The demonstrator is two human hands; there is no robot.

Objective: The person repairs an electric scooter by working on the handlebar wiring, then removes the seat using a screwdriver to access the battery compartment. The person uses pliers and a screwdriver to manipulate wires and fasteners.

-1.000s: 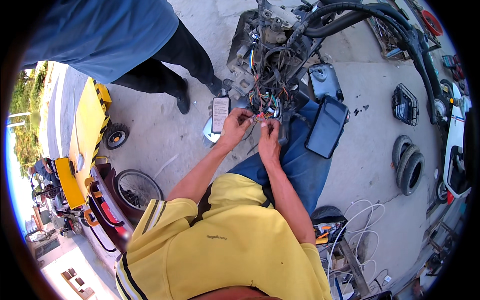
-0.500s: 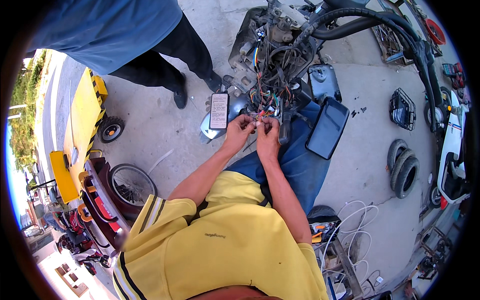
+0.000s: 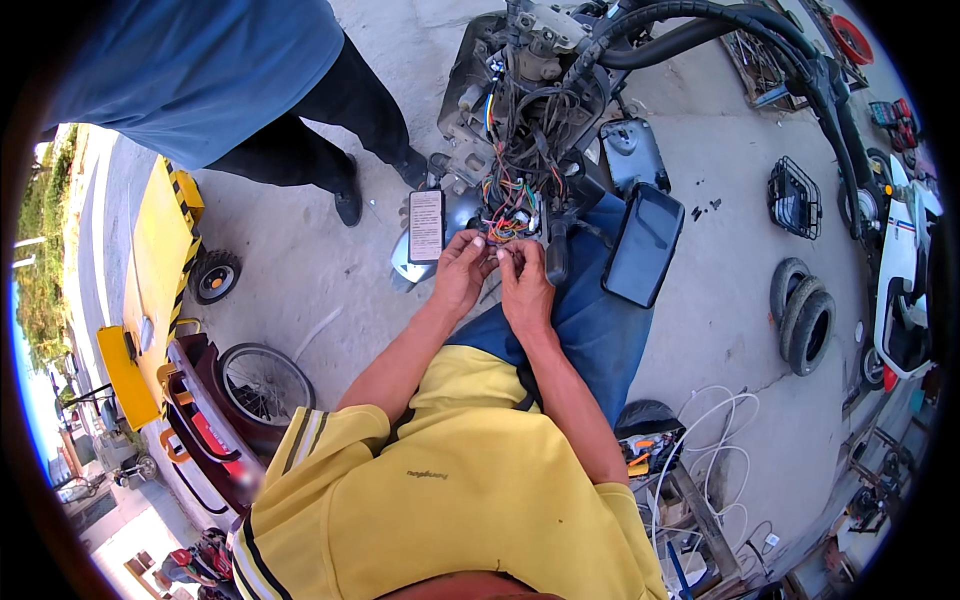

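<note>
A tangle of thin coloured wires (image 3: 512, 222) with small connectors hangs from the stripped front of a motorbike-like vehicle (image 3: 540, 110). My left hand (image 3: 461, 270) and my right hand (image 3: 527, 285) meet at the near end of this tangle. Both have their fingers closed in a pinch on wires, the tips almost touching; the exact strands are too small to make out. Just left of my left hand is a flat rectangular unit (image 3: 426, 227) with a printed label. Beside my right hand stands a dark rounded grip-like part (image 3: 557, 262).
A black-framed glossy panel (image 3: 645, 245) lies by my right leg. Another person (image 3: 290, 120) stands at the upper left. Thick black tubing (image 3: 700, 20) arches at the upper right. Tyres (image 3: 803, 315), a wire basket (image 3: 795, 198) and white cable (image 3: 715, 450) lie to the right; a wheel (image 3: 262, 385) is left.
The whole view has shifted slightly left. My hands have drawn a little nearer to me from the wires' middle, and the fingers have changed their pinch.
</note>
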